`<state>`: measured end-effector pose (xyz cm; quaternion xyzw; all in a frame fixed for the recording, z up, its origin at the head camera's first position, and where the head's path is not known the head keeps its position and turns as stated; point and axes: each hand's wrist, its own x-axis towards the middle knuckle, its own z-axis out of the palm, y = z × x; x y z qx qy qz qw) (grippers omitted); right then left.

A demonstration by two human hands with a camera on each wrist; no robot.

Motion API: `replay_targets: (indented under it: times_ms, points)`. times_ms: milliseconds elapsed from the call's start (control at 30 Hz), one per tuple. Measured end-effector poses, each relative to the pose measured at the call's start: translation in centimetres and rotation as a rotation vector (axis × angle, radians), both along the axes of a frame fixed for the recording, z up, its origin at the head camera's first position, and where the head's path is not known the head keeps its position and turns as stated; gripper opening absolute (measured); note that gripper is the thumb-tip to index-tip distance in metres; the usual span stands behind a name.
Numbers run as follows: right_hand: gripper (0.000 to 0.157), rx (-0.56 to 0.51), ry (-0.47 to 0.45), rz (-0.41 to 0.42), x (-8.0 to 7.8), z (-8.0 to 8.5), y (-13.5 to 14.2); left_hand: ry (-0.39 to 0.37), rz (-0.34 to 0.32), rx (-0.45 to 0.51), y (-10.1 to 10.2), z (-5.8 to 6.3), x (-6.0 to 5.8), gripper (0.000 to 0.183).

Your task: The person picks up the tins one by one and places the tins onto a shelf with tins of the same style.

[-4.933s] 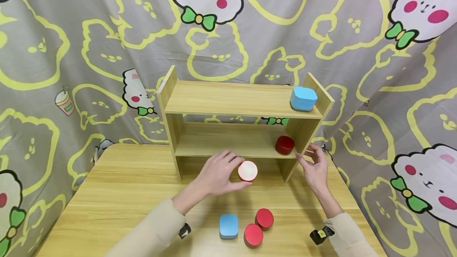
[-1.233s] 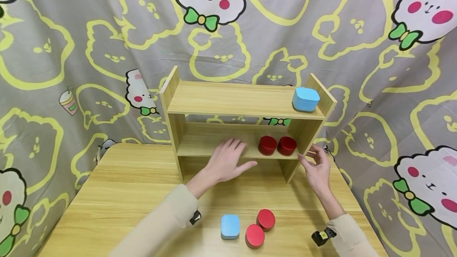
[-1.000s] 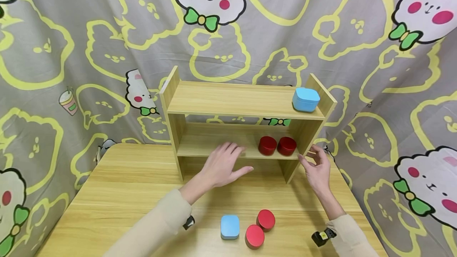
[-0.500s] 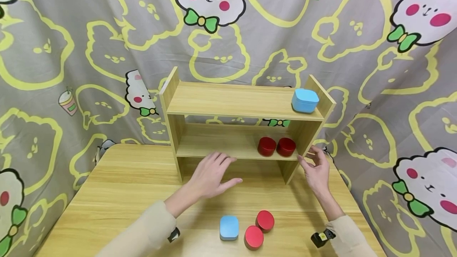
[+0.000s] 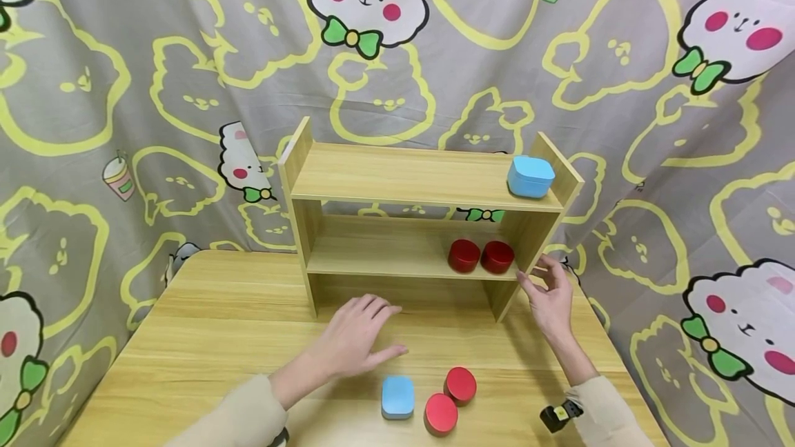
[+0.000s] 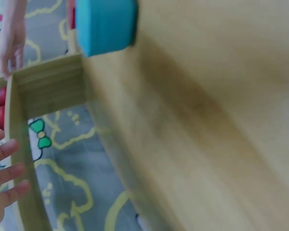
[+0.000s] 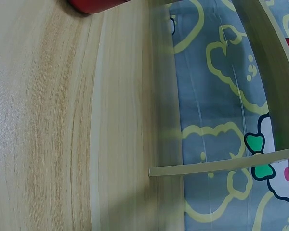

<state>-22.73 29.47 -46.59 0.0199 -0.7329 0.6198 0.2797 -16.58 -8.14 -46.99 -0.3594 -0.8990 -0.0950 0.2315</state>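
Note:
My left hand (image 5: 354,336) hovers over the table with its fingers spread and holds nothing. A blue square box (image 5: 397,397) and two round red tins (image 5: 461,385) (image 5: 441,414) stand to its right, on the table. My right hand (image 5: 551,299) grips the right side panel of the wooden shelf (image 5: 397,174), thumb at the front edge and fingers on the outer side. Two more red tins (image 5: 464,256) (image 5: 497,257) sit side by side on the middle board, at the right. On the top board's right end is another blue box (image 5: 531,176).
The wooden table (image 5: 205,336) carries the shelf near its back edge. A grey patterned curtain (image 5: 397,102) hangs close behind and along both sides. The shelf's back is uncovered, so the curtain shows through.
A red tin that my left hand held is now on the middle board, left of the other tin. The left hand has let go and drawn back toward the table's front. My right hand stays put.

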Motion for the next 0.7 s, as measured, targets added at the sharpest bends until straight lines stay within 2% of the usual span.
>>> replay_targets:
  times_ms: [233,533,700]
  points:
    - [0.044,0.001,0.009,-0.001,0.0,-0.2,0.1,-0.059,-0.025,-0.046,-0.5,-2.5,1.9,0.064]
    - [0.043,-0.012,0.021,0.0,-0.1,-0.1,-0.1,-0.16,-0.024,-0.109,-0.7,-4.9,3.5,0.067]
    - [0.042,-0.014,0.026,-0.003,-0.1,-0.1,-0.2,-0.182,-0.033,-0.109,-0.9,-6.1,4.2,0.068]
